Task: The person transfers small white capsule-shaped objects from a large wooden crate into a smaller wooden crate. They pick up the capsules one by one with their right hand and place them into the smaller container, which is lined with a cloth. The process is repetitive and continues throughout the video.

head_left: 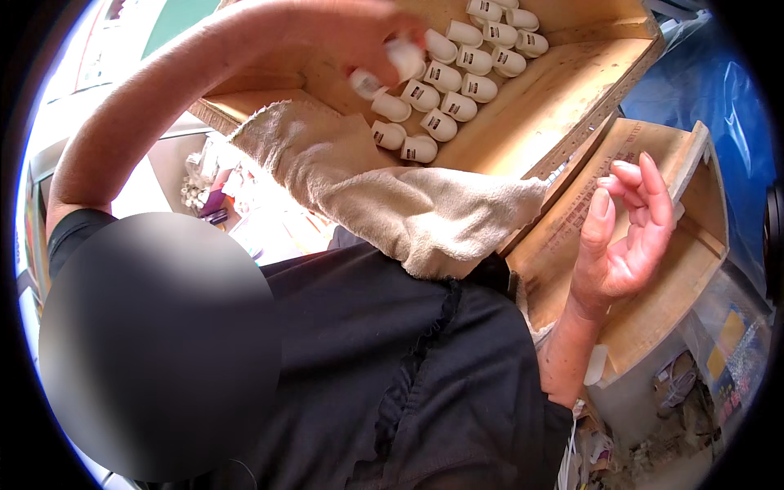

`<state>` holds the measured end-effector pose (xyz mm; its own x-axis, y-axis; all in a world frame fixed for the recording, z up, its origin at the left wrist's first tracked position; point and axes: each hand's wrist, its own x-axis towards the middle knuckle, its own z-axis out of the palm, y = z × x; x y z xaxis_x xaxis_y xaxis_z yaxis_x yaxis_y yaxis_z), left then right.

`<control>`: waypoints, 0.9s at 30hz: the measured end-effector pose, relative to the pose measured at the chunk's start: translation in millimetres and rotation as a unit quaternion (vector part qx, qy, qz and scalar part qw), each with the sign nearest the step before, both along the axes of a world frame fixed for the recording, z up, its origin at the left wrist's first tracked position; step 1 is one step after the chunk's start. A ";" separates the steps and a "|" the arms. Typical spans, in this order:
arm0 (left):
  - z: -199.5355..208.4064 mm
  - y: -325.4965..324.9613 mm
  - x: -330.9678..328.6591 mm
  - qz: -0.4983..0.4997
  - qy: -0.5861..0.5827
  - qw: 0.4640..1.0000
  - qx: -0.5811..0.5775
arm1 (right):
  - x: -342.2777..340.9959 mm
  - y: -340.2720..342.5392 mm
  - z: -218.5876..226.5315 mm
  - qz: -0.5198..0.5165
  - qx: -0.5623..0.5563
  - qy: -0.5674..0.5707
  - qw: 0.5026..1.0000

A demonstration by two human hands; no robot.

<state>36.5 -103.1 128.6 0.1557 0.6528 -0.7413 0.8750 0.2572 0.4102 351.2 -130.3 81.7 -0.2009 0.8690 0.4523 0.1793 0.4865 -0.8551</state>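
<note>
My left hand (pixel 377 42), smeared by motion, reaches into a wooden tray (pixel 555 102) with its fingers closed around a white round-ended piece (pixel 406 59). Several like pieces (pixel 443 77), smooth and dome-shaped with small dark printed marks, lie in slanted rows on the tray's floor. Another white piece (pixel 365 82) touches or nearly touches my left fingertips. My right hand (pixel 625 237) is raised at the right, over a second wooden box (pixel 563 237). Its fingers are half curled and apart, with nothing in them. A beige cloth (pixel 425 216) drapes over the tray's near edge.
Blue plastic sheeting (pixel 694 106) hangs beyond the boxes at the right. Below it is a clear plastic bag (pixel 739 351), and a shoe (pixel 676 380) lies on the floor. Past the tray's left corner, a pile of small pale pieces (pixel 196 184) sits among clutter.
</note>
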 end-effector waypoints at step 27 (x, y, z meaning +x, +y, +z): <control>-120.8 -47.8 -55.7 0.094 0.047 0.974 -0.201 | 6.5 -1.1 -5.8 0.053 0.028 0.004 0.998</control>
